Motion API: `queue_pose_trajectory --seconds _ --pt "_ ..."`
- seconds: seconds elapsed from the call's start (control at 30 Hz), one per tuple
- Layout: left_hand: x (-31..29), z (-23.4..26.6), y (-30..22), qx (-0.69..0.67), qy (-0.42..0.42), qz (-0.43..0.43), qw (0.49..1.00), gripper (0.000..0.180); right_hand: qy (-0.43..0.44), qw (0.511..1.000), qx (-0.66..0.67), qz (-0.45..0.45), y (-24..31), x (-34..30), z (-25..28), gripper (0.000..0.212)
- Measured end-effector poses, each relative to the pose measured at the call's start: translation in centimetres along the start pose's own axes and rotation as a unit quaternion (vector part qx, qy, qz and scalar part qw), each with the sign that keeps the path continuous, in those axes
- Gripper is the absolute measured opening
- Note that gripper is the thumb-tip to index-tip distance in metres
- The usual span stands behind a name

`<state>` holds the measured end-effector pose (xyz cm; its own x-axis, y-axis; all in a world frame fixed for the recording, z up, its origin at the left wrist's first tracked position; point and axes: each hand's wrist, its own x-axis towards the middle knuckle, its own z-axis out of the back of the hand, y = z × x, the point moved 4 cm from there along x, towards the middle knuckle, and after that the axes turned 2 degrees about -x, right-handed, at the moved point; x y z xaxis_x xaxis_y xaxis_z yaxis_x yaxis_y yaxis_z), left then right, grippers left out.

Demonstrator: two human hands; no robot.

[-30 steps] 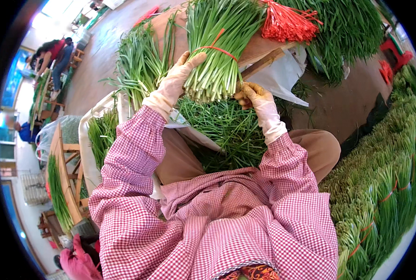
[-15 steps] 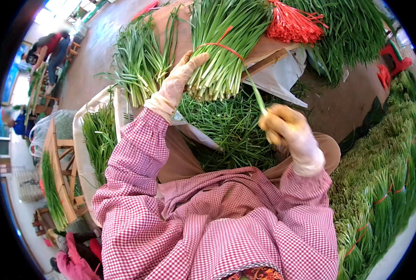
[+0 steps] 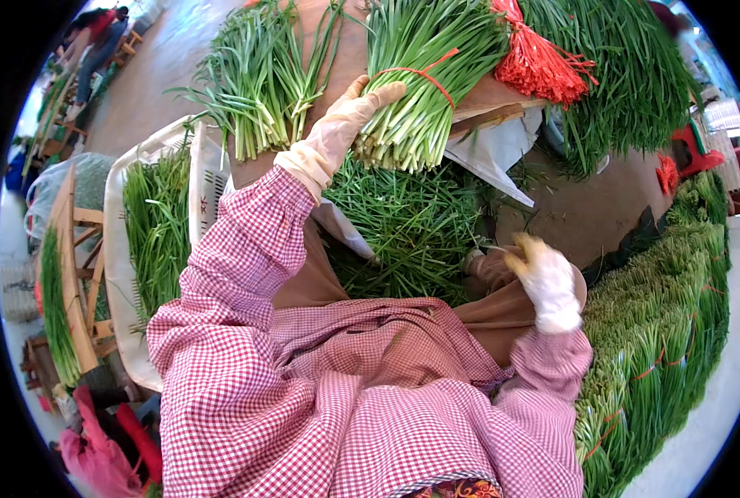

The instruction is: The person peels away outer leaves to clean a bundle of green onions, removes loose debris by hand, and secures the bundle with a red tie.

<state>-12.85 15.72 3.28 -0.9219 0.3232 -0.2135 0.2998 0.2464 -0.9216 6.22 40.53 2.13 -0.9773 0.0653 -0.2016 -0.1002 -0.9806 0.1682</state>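
A thick bundle of garlic chives, pale stem ends toward me, lies on the board in front of me with a red tie round it. My gloved left hand grips its left side just by the tie, thumb across the stems. Over my right knee is my gloved right hand, somewhat blurred, its fingers loosely apart. A thin pale strand shows just left of those fingers; whether it touches them I cannot tell. Loose chives lie left of the bundle.
Red tie strips and a big heap of chives are at the back right. Loose green leaves fill the space between my legs. A white crate stands left; tied bundles line the right side. People work at the far left.
My right hand has moved right and down, away from the bundle. The single green stalk it was pulling at the bundle no longer shows in it. My left hand keeps its grip.
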Motion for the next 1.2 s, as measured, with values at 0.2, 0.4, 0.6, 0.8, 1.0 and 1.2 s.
queue_pose_trajectory --seconds 0.2,0.4,0.6,0.8,1.0,1.2 --pt "0.7 -0.8 0.5 -0.037 0.038 -0.021 0.998 0.048 -0.11 0.943 0.308 0.069 9.5 6.9 3.3 0.025" --pt "0.4 -1.1 0.6 -0.083 0.05 -0.004 0.995 0.05 -0.017 0.881 0.472 0.018 9.3 8.8 1.5 0.018" --pt "0.2 -1.2 0.7 -0.123 0.034 0.011 0.992 0.046 0.134 0.689 0.707 0.089 9.9 6.4 0.1 0.014" --pt "0.2 -0.3 0.9 -0.092 0.025 0.009 0.995 0.066 0.089 0.375 0.828 0.408 1.2 -6.4 6.5 0.018" --pt "0.4 -1.1 1.4 -0.094 0.04 0.0 0.995 0.066 -0.33 0.757 0.521 -0.215 -8.1 -10.8 6.0 0.023" --pt "-0.9 -0.4 2.0 -0.102 0.046 -0.044 0.993 0.052 0.017 0.816 0.577 -0.026 2.8 8.3 0.1 0.059"
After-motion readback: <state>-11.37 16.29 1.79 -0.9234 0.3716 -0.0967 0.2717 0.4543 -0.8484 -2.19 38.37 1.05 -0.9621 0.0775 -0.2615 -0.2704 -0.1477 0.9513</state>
